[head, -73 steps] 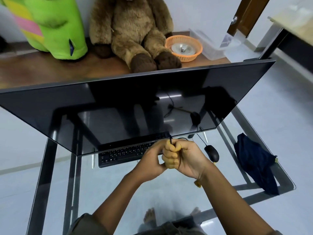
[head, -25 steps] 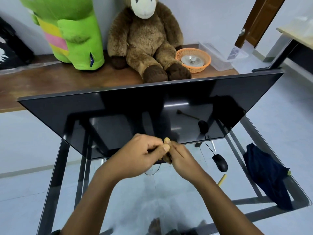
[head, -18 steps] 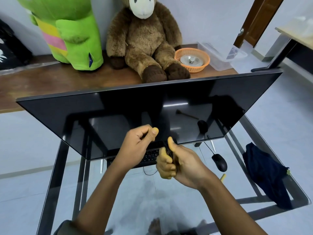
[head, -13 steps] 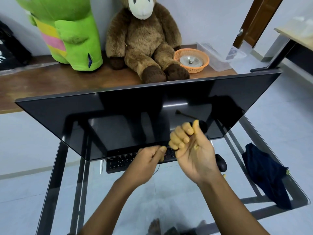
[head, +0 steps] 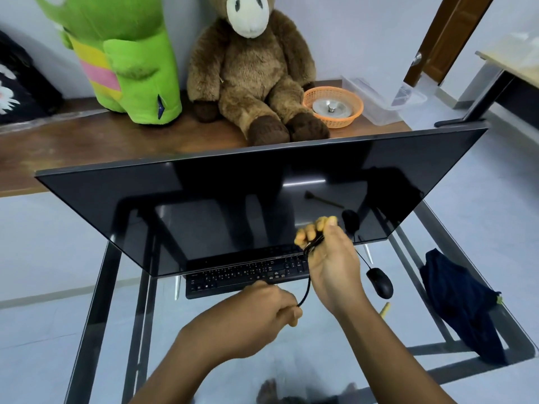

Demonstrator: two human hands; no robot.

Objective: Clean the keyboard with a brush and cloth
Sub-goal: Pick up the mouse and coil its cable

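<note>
A black keyboard (head: 245, 277) lies on the glass table (head: 455, 243), its far half hidden under the monitor's lower edge. A thin black cable (head: 305, 291) runs between my hands. My right hand (head: 332, 266) is raised over the keyboard's right end, fingers curled around a bundle of that cable. My left hand (head: 262, 313) sits lower, in front of the keyboard, pinching the cable's other end. A yellow brush handle (head: 385, 309) pokes out behind my right forearm. A dark blue cloth (head: 463, 307) lies at the table's right edge.
A big dark monitor (head: 233, 199) leans over the table. A black mouse (head: 379, 282) rests right of the keyboard. Behind stand a wooden shelf (head: 73, 147) with a green plush (head: 128, 59), a brown plush (head: 256, 77), an orange basket (head: 334, 106) and a clear box (head: 385, 100).
My hands, clasped together earlier, have come apart. The right hand rose with the cable bundle while the left dropped toward me, drawing out a length of cable.
</note>
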